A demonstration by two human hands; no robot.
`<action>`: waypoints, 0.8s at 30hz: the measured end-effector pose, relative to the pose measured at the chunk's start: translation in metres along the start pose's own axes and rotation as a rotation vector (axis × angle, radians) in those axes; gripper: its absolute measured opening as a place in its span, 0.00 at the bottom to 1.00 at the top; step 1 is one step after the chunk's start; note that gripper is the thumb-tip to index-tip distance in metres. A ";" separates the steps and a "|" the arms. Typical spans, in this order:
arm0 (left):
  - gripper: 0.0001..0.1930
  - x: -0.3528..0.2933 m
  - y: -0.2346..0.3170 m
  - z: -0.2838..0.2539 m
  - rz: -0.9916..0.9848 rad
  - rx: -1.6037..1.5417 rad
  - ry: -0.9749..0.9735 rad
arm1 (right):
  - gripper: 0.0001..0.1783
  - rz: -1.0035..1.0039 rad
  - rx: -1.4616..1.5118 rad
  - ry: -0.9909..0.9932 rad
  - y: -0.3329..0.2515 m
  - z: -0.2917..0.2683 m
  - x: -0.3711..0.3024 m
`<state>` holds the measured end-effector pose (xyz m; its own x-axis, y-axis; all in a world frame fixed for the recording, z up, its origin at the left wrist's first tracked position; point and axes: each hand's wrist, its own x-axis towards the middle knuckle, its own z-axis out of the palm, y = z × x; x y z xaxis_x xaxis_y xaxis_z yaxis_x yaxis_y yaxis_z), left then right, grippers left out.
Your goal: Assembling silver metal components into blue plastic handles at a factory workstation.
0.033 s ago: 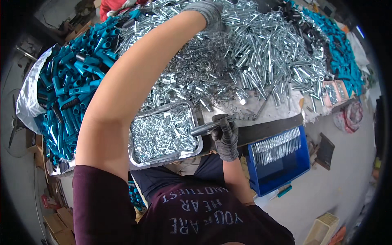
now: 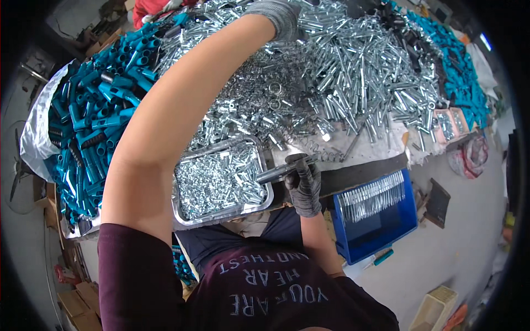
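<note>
Tube, dark and smooth, sits in the right grip, a grey-gloved hand closed around it at the near edge of the surface. It slants, its left end showing over the right side of the tray; whether the two touch, I cannot tell. Small metal bits fill the tray.

The left grip, also gloved in grey, is stretched far across, over the upper part of the metal heap. Its fingers are largely hidden near the top edge, so I cannot tell whether it is open or holding anything.

Springs lie in the middle of the surface, with rods piled to their right. One loose spring lies on the white sheet, just beyond the right grip. Teal handles are heaped at the left, and more teal parts lie at the far right, near two pink boxes. Below the edge, a blue bin holds a row of metal pins. Beyond the handles, another person's red sleeve shows.
</note>
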<state>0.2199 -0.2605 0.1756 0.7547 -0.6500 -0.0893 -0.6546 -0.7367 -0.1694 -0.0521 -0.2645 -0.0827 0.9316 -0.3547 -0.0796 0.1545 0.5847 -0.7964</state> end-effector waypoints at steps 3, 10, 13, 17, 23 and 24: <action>0.24 -0.012 -0.016 0.024 0.039 0.153 0.193 | 0.21 0.037 0.007 -0.022 0.002 0.008 0.002; 0.25 -0.052 -0.008 0.031 0.194 0.758 -0.025 | 0.22 0.039 -0.054 -0.046 0.009 0.000 0.008; 0.23 -0.109 -0.008 0.040 0.309 0.272 0.297 | 0.18 0.053 -0.073 0.040 0.007 0.011 0.002; 0.28 -0.227 0.023 0.063 0.211 -0.328 -0.034 | 0.22 0.047 -0.061 0.028 0.002 0.006 -0.006; 0.33 -0.319 0.027 0.184 -0.027 -1.010 0.182 | 0.24 0.019 -0.446 -0.296 -0.014 0.064 -0.033; 0.30 -0.327 0.019 0.187 -0.042 -1.107 0.162 | 0.23 0.020 -0.500 -0.316 -0.015 0.070 -0.033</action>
<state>-0.0304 -0.0271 0.0177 0.8154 -0.5776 0.0381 -0.3680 -0.4664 0.8044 -0.0621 -0.2108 -0.0260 0.9974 -0.0673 0.0239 0.0336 0.1467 -0.9886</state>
